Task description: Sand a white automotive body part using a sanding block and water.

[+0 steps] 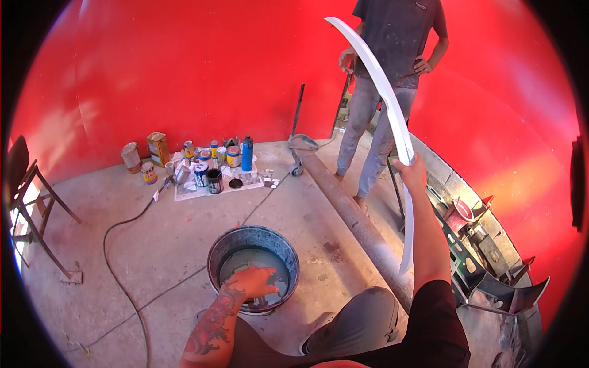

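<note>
My right hand (410, 170) is closed around a long, curved white strip (381, 83) shaped like a car spoiler. It stands raised and tilted, its far tip up in front of another person and its lower end beside my forearm. Down in a round dark bucket (216, 251) of cloudy grey water, my left hand (253, 282) is over the surface with its fingers stretched out and apart. A small pale greenish piece shows beside that hand; I cannot make out what it is. The hand's underside is hidden.
A person (396, 55) stands beyond a long rusty pipe (356, 224) on the floor. Paint cans (201, 175) and a blue bottle (247, 153) stand on paper near the red wall. A hose (107, 245) crosses the floor by a chair (37, 202). Dark parts (491, 282) lie right.
</note>
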Demonstrator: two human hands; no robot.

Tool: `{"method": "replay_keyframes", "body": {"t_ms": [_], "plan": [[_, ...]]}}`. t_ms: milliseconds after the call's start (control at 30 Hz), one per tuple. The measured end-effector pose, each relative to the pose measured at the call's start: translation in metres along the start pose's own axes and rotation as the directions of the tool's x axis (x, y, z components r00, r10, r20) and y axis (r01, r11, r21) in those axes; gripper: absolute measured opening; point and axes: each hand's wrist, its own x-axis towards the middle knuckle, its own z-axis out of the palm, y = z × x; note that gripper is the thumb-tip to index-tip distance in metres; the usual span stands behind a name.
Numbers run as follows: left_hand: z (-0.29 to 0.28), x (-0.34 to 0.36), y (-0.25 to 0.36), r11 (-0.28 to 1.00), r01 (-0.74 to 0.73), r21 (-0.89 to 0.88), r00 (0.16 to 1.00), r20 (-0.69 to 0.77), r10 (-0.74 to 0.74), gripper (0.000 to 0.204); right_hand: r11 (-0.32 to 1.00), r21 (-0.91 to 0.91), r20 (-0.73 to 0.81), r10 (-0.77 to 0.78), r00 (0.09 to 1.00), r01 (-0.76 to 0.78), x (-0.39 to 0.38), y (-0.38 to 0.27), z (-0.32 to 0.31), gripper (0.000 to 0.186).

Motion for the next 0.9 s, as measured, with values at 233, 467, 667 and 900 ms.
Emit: {"method": "replay_keyframes", "body": {"t_ms": [233, 467, 667, 900], "plan": [[-0.001, -0.003, -0.006, 0.999, -0.018, -0.031, 0.999, -0.037, 0.017, 0.070, 1.000, 0.000, 0.005, 0.008, 1.000, -0.008, 0.008, 0.002, 0.016, 0.065], [0.002, -0.004, -0.011, 0.999, -0.023, -0.031, 0.999, -0.048, 0.022, 0.070, 0.999, 0.005, 0.018, 0.036, 0.999, -0.036, 0.020, -0.012, 0.031, 0.067], [0.000, -0.005, -0.013, 0.998, -0.054, -0.035, 0.997, -0.061, 0.052, 0.071, 0.999, 0.021, -0.004, 0.030, 1.000, -0.030, 0.017, 0.008, 0.033, 0.071], [-0.007, -0.023, -0.011, 0.998, 0.004, -0.062, 0.999, -0.045, -0.007, 0.073, 0.981, 0.191, -0.059, -0.004, 0.998, 0.015, 0.002, 0.004, 0.015, 0.083]]}}
